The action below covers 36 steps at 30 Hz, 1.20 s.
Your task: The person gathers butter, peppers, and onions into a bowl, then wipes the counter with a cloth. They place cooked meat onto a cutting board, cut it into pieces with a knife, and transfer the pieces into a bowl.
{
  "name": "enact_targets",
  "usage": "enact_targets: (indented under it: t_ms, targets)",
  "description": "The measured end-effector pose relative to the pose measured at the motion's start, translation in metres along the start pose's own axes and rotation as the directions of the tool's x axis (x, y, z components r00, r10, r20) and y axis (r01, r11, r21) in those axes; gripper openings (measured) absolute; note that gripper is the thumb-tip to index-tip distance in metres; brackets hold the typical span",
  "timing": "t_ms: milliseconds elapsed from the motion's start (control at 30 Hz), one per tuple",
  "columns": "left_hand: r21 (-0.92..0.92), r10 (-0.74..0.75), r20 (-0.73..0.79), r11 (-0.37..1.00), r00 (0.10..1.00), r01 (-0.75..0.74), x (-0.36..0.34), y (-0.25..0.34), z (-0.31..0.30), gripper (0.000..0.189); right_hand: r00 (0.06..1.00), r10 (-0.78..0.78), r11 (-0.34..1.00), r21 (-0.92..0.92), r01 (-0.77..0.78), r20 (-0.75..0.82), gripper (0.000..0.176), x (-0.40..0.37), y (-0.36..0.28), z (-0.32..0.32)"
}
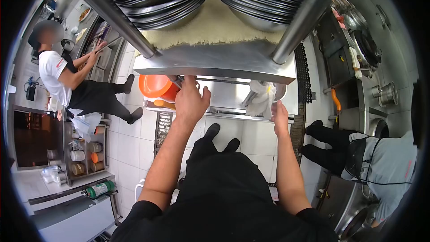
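Note:
My left hand [192, 100] reaches to the front edge of the steel shelf [215, 65], its fingers partly hidden by the shelf and by something metallic; what it grips, if anything, is unclear. Left of it is an orange bowl [156, 88] with a yellow-orange handle [164, 104] in front. My right hand [280, 115] is closed at the rim of a metal bowl [281, 90], beside a white cloth [261, 102] hanging at the lower shelf's edge. Its fingertips meet the bowl and cloth closely.
Stacks of dark plates [156, 4] stand on a pale towel [215, 24] above, between steel posts. A co-worker in a white shirt [56, 74] stands at a left counter. Another person in grey [387, 159] bends over the right counter. Black mats [304, 76] lie on the floor.

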<state>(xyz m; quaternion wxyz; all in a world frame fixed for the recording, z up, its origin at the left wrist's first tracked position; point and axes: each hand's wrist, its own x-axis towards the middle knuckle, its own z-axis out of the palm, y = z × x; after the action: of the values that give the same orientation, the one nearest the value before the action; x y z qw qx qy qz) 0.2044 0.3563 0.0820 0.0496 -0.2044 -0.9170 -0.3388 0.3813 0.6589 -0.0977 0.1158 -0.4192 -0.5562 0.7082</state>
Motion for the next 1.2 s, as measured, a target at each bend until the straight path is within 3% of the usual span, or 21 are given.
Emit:
enact_targets:
  t_ms: [200, 700, 800, 867, 933, 1033, 1133, 1200]
  targets:
    - [0.007, -0.075, 0.04, 0.997, 0.996, 0.075, 0.003, 0.002, 0.0, 0.056, 0.999, 0.002, 1.0, 0.027, -0.003, 0.032, 0.044, -0.003, -0.005, 0.0]
    - [-0.004, -0.032, 0.03, 0.999, 0.999, 0.032, 0.0, -0.001, -0.001, 0.052, 0.997, 0.0, 1.0, 0.024, -0.001, 0.073, 0.045, -0.004, -0.005, 0.002]
    - [-0.023, -0.026, 0.086, 0.999, 0.996, 0.028, 0.0, -0.003, -0.007, 0.061, 0.999, -0.001, 0.998, 0.061, -0.002, 0.048, 0.044, -0.008, -0.009, 0.005]
    - [-0.137, -0.081, 0.217, 0.984, 0.973, 0.112, -0.003, 0.0, -0.021, 0.073, 1.0, 0.011, 0.989, 0.145, -0.012, 0.005, 0.043, -0.014, -0.015, 0.007]
    - [-0.185, -0.129, 0.314, 0.963, 0.941, 0.194, -0.008, 0.021, -0.053, 0.077, 0.982, -0.132, 0.976, 0.153, 0.153, -0.136, 0.039, -0.018, -0.013, -0.001]
    - [-0.231, 0.209, 0.338, 0.964, 0.918, -0.134, -0.024, 0.053, -0.108, 0.053, 0.838, -0.477, 0.842, 0.136, 0.523, -0.264, 0.023, -0.059, -0.072, 0.021]
    - [-0.321, 0.413, 0.125, 0.877, 0.902, -0.357, -0.024, 0.096, -0.144, 0.027, 0.433, -0.897, 0.438, -0.043, 0.898, -0.085, 0.023, -0.123, -0.159, 0.048]
    - [-0.178, 0.628, -0.131, 0.746, 0.767, -0.641, -0.002, 0.115, -0.153, 0.022, 0.187, -0.979, 0.195, 0.091, 0.977, 0.086, 0.02, -0.159, -0.21, 0.066]
